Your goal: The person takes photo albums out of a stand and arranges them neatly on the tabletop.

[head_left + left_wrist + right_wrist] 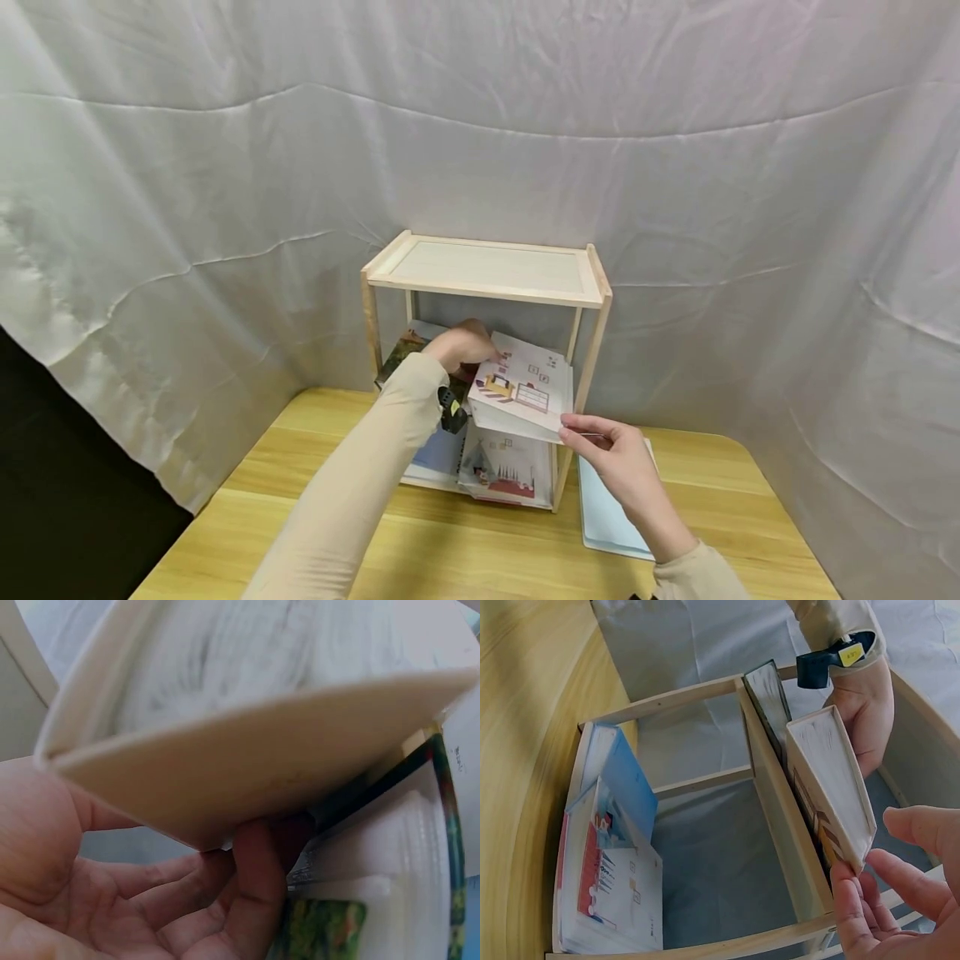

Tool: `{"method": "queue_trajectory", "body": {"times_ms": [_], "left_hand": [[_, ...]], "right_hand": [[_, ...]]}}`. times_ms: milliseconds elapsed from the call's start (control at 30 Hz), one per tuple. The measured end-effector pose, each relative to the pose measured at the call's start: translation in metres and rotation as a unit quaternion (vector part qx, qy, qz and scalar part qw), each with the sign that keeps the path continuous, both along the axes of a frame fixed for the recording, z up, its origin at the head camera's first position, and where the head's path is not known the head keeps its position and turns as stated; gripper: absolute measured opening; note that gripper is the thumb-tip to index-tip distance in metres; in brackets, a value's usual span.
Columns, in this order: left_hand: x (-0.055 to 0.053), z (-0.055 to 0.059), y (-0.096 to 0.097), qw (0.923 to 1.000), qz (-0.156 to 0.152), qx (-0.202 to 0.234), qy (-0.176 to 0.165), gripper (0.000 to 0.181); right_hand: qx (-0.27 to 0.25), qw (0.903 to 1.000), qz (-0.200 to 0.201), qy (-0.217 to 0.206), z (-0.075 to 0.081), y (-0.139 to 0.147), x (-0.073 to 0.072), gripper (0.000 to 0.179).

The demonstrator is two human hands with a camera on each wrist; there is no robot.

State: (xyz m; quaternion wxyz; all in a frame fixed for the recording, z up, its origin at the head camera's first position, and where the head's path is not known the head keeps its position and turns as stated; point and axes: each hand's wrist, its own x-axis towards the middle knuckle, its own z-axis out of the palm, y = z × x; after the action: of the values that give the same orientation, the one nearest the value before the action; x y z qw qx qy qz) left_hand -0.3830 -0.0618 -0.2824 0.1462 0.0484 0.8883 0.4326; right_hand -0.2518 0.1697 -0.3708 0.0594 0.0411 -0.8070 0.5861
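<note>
A thick white book (525, 379) with a room drawing on its cover lies tilted over the middle shelf of a small wooden rack. My left hand (461, 343) holds its left side, fingers curled around the cover edge (202, 780) in the left wrist view. At the near right corner, my right hand (615, 462) pinches the book between thumb and finger. The right wrist view shows the book's page edges (829, 765) between both hands. A dark green patterned book (769, 694) stands beside it on the same shelf, partly hidden by my left arm in the head view.
The rack's pale top board (487, 265) spans above the hands. On its bottom shelf are a blue book (626, 776) and a white illustrated book (510, 471). A light blue flat item (611, 508) lies on the wooden table (480, 550), right of the rack. Grey curtains hang behind.
</note>
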Motion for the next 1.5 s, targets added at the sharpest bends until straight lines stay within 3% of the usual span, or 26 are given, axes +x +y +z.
{"method": "queue_trajectory", "body": {"times_ms": [167, 467, 800, 1200, 1500], "left_hand": [[0.003, -0.002, -0.004, 0.9999, -0.005, 0.005, 0.008, 0.016], [0.017, -0.006, -0.010, 0.9975, -0.018, 0.056, 0.041, 0.028], [0.029, -0.009, -0.016, 0.9952, -0.003, 0.036, 0.091, 0.050], [0.036, -0.006, -0.026, 0.9921, -0.016, 0.101, 0.072, 0.052], [0.036, -0.005, -0.035, 0.9863, -0.016, 0.160, 0.037, 0.050]], "right_hand": [[0.010, 0.9999, -0.012, 0.000, -0.002, -0.003, 0.000, 0.035], [0.016, 0.9998, -0.013, -0.002, -0.004, -0.002, 0.002, 0.034], [0.035, 0.9989, -0.015, 0.027, -0.003, -0.005, 0.007, 0.028], [0.042, 0.9985, -0.009, 0.035, -0.002, -0.006, 0.010, 0.029], [0.035, 0.9981, -0.003, 0.051, -0.003, -0.006, 0.012, 0.028]]}}
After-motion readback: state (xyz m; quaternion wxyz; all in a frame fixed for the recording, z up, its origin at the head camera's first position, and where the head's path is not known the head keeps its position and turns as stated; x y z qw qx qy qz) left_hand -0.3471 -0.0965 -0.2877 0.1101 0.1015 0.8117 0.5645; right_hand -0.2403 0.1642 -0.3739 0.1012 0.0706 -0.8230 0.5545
